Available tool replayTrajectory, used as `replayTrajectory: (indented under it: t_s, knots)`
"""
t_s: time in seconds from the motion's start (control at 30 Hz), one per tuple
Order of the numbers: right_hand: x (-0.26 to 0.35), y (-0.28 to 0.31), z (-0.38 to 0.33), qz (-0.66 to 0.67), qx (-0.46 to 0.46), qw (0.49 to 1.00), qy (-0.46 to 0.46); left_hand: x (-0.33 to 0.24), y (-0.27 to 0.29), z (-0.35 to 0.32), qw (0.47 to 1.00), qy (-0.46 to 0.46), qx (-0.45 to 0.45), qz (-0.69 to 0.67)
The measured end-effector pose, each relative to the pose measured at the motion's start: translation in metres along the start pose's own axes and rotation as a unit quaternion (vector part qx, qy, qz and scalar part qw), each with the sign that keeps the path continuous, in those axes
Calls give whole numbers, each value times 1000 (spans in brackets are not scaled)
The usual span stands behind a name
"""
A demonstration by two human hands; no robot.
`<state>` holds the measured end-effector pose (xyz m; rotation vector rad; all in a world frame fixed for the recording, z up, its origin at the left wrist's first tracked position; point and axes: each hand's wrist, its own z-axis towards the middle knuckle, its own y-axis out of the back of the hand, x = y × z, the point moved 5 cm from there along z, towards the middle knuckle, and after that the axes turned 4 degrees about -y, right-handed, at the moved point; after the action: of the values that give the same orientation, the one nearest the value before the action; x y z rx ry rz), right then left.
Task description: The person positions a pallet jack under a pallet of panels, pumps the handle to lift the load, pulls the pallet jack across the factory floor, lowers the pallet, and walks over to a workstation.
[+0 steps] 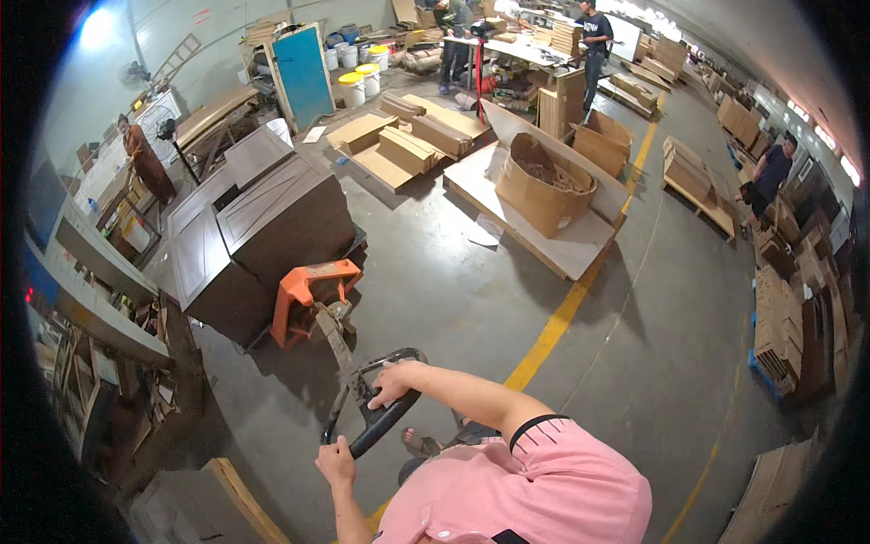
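Our left hand (336, 461) is wrapped around the left end of the black handle (385, 424); our right hand (391, 382) is clamped on its right end; ahead, the handle joins the orange pallet jack (292, 292); beyond it we see dark panelled units (294, 213); farther right stands an open cardboard bin (542, 201).

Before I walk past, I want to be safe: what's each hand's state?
Left hand: closed, holding the black handle.
Right hand: on the same handle; whether fully closed cannot be told.
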<state>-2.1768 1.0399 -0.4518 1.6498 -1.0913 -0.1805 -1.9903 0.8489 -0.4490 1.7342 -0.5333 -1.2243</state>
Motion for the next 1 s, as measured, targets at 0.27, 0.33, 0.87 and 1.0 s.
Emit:
replayTrajectory:
  t_s: [0.27, 0.33, 0.87, 1.0]
  knots:
    - [19, 44, -73, -64, -132, 986, 85, 0, 4, 15, 997, -7, -78, 1]
    - [28, 68, -71, -63, -104, 990, 76, -9, 15, 26, 996, -27, -81, 14]
    - [39, 168, -20, -96, -90, 978, 159, -20, 71, 99, 977, 9, -130, -166]
    - [28, 180, -21, -109, -59, 984, 129, -55, 80, 102, 978, 14, -121, -170]
